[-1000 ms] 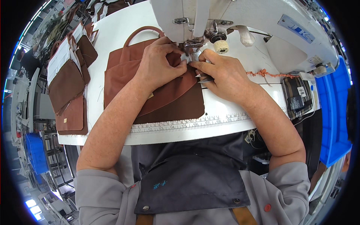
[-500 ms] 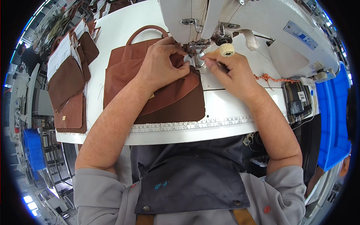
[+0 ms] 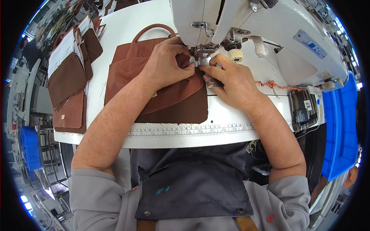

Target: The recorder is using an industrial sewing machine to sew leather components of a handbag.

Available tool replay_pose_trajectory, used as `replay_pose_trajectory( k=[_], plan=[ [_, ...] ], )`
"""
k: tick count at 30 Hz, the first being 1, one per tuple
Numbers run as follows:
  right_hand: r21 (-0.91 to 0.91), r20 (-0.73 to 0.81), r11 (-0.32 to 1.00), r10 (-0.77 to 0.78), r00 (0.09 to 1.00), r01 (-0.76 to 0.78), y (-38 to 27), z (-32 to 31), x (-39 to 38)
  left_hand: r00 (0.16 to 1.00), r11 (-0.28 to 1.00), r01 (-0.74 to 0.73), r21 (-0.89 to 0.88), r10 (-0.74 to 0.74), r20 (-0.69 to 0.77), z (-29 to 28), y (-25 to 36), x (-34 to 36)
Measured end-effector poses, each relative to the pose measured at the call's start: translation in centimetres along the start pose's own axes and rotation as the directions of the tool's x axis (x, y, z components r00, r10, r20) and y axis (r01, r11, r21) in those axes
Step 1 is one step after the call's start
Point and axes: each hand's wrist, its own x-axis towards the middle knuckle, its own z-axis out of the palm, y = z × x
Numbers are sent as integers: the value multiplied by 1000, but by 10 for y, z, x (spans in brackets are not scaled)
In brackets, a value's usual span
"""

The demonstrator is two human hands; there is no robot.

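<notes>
- And the right hand point(image 3: 235, 82) is back in! A moment ago it swings out to the right, toward the cream dial point(image 3: 235, 56); now thumb and forefinger return to the spot just beside the foot assembly point(image 3: 205, 50) of the sewing machine point(image 3: 277, 29).
- Its fingers are curled, keeping a silvery metal tool point(image 3: 213, 83) tucked under them; the thumb and forefinger tips sit close together, but whether they pinch anything, I cannot tell.
- Over to the left hand point(image 3: 165, 63), the steady one: it barely shifts across these moments, lying over the upper right of the reddish-brown bag piece point(image 3: 125, 79), thumb and forefinger narrowly apart at a small white piece point(image 3: 192, 60). Grip or mere touch? Too small to tell.
- The bag piece lies flat on the white table point(image 3: 227, 111), its loop handle point(image 3: 154, 26) toward the far edge, a dark brown panel point(image 3: 177, 115) showing beneath it, and its right-hand part reaching the machine's foot.
- What does the change mean? Both hands now meet at one small spot, so this looks like close fingertip work again, the left apparently steadying while the right attends to detail.
</notes>
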Motion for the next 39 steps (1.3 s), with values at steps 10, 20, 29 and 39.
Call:
replay_pose_trajectory(
  k=[10, 20, 29, 39],
  plan=[
    [384, 18, 884, 281, 960, -266, 14, -8, 0, 1000, 1000, 11, -26, -11, -10, 2, -3, 4],
    [320, -40, 932, 193, 980, -170, 13, -7, -2, 999, 1000, -23, -20, 22, -35, 2, -5, 7],
    [754, -130, 629, 429, 894, -192, 25, -3, -4, 1000, 1000, -9, -26, 9, -10, 1, -5, 12],
    [820, -187, 533, 592, 784, -207, 17, -4, 12, 1000, 1000, -27, -3, 27, -16, 1, -5, 7]
  ],
)
